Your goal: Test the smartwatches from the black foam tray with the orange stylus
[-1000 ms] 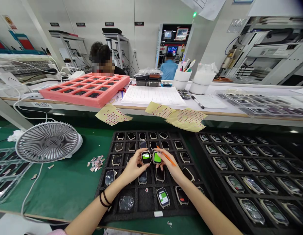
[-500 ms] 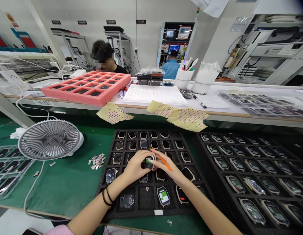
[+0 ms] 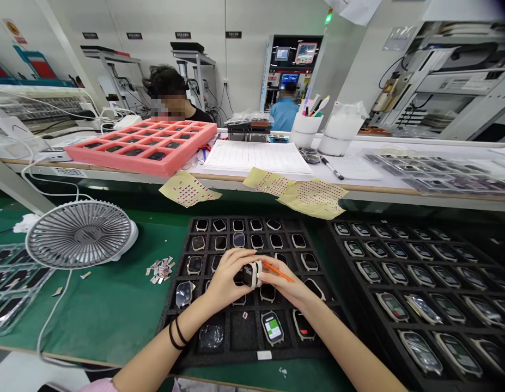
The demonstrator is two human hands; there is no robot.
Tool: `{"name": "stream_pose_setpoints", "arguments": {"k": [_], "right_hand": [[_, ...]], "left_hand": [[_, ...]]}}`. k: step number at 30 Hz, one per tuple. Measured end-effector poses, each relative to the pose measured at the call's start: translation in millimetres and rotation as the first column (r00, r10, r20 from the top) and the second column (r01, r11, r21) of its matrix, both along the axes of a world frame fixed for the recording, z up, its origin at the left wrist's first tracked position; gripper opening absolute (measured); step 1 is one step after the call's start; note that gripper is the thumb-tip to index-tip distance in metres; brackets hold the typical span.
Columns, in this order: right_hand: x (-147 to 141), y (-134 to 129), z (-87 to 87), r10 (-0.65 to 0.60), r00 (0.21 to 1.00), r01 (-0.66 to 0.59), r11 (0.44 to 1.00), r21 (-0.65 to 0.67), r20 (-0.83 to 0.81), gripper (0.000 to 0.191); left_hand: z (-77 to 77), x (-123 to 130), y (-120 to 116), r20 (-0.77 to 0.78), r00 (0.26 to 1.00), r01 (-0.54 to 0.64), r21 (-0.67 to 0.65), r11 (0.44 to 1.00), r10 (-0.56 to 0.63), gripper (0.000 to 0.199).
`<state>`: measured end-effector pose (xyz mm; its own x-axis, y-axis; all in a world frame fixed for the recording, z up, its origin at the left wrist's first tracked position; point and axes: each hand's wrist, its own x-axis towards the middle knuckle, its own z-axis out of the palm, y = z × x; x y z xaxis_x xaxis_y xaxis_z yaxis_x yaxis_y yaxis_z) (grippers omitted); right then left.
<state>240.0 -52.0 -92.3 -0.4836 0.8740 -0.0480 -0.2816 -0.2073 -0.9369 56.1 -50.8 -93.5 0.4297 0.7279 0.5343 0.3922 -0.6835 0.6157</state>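
Observation:
My left hand is closed around a smartwatch case with no strap, held above the black foam tray. The watch is tilted, with its dark screen facing left and its pale side edge showing. My right hand has its fingertips against that edge. A thin orange stick-like tool lies along the right hand's fingers; its tip is hard to make out. Below the hands, a watch with a lit green and white screen sits in the tray, near a pocket holding a small label piece.
A second black tray of watches stands at the right. To the left are a grey fan, small scraps and a clear tray. A shelf above carries a pink foam tray and papers. Two people are beyond.
The watch has been turned in my hands: its lit screen faced me before, and now its side edge shows and the screen looks dark. The orange tool has tilted flatter and shifted slightly right.

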Motion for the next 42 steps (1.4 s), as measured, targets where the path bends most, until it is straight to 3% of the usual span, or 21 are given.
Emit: {"name": "stream_pose_setpoints", "arguments": {"k": [10, 15, 19, 22, 25, 31, 42], "right_hand": [[-5, -4, -1.9, -0.051, 0.999, 0.051, 0.999, 0.016, 0.020, 0.042], [-5, -3, -2.5, -0.129, 0.986, 0.115, 0.985, 0.129, 0.106, 0.039], [-1, -2, 1.9, -0.378, 0.922, 0.343, 0.896, 0.281, 0.080, 0.043], [4, -5, 2.5, -0.473, 0.880, 0.452, 0.820, 0.352, -0.030, 0.049], [6, -8, 0.3, -0.490, 0.869, 0.474, 0.792, 0.385, -0.062, 0.055], [6, -10, -3.5, -0.501, 0.861, 0.494, 0.789, 0.365, -0.083, 0.056], [5, -10, 5.7, -0.509, 0.857, 0.497, 0.773, 0.395, -0.082, 0.055]], "left_hand": [[-10.0, 4, 1, 0.044, 0.998, 0.040, -0.005, 0.999, -0.039, 0.043], [-7.4, 3, 3, 0.086, 0.996, 0.040, -0.010, 0.999, -0.039, 0.044], [-4.9, -1, 6, 0.123, 0.992, -0.015, -0.093, 0.996, 0.026, 0.048], [-5.7, -3, 6, 0.131, 0.990, -0.034, -0.150, 0.988, 0.054, 0.047], [-6.8, -4, 6, 0.133, 0.990, -0.029, -0.160, 0.987, 0.050, 0.047], [-7.0, -3, 5, 0.129, 0.990, -0.034, -0.151, 0.988, 0.054, 0.047], [-9.7, -1, 3, 0.102, 0.994, -0.040, -0.067, 0.997, 0.046, 0.041]]}}
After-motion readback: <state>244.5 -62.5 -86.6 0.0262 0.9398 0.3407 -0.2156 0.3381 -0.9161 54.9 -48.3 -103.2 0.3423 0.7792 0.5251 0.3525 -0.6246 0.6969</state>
